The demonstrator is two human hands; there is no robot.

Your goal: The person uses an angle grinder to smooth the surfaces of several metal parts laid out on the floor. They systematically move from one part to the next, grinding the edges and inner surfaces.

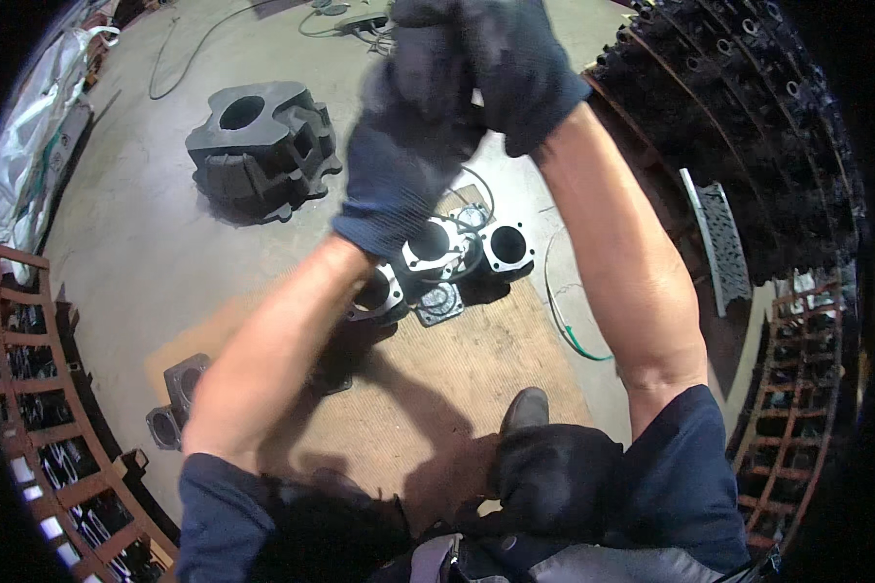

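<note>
My left hand [403,160] and my right hand [525,83] are raised together at the top of the view, both in dark knitted gloves. They touch or overlap, and their fingers are smeared by motion and partly cut off by the upper edge. Whether anything is between them I cannot tell. Below them, on a brown cardboard sheet [476,360], stand several dark metal parts with bright flanged faces and round bores, one flanged part [523,257] at the right. A small square metal plate [441,307] lies in front of them. A thin dark cable loops over the group.
A large dark grey casting [262,151] with a round bore stands on the floor at left. Two flat dark flanges [170,413] lie beside my left forearm. Rusty mesh crates [34,360] flank both sides. Stacked dark parts [719,126] rise at right, near a green-tipped wire [578,345].
</note>
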